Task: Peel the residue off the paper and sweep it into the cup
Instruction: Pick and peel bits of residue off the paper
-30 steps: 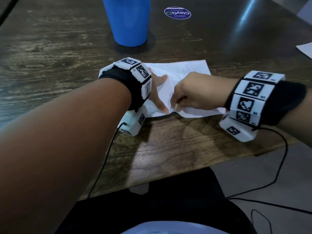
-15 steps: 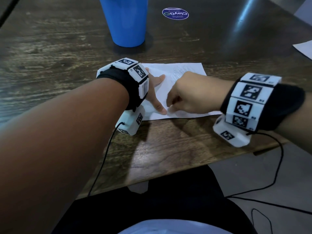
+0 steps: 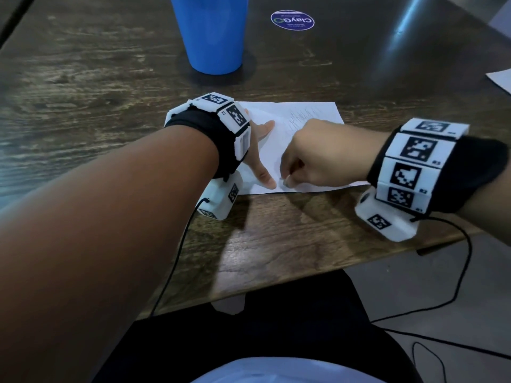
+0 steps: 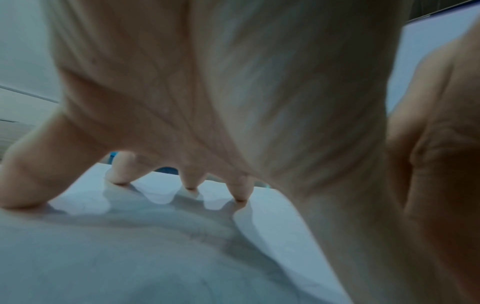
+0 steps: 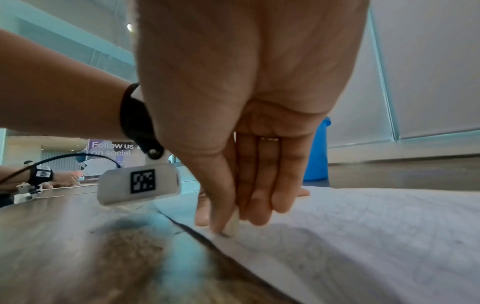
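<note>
**Thin sheet, small scrap: where the peel could fail**

The wooden surface (image 3: 83, 78) carries a white paper (image 3: 276, 145) at mid-frame in the head view. If the scraping drags harder than the hold, I judge the sheet could slide, buckle or tear at its near edge.

The blue cup (image 3: 210, 31) stands at the top of the frame, well apart from both hands, so loosened bits could scatter across the surface on the long sweep.

The left hand (image 3: 258, 158) lies released, fingers spread straight and pressing the sheet flat.

The right hand (image 3: 312, 158) is clenched, its thumb and fingertips (image 5: 221, 224) pinching at the residue (image 5: 225, 234), a small dark fleck at the paper's near edge, just beside the left forefinger.
</note>
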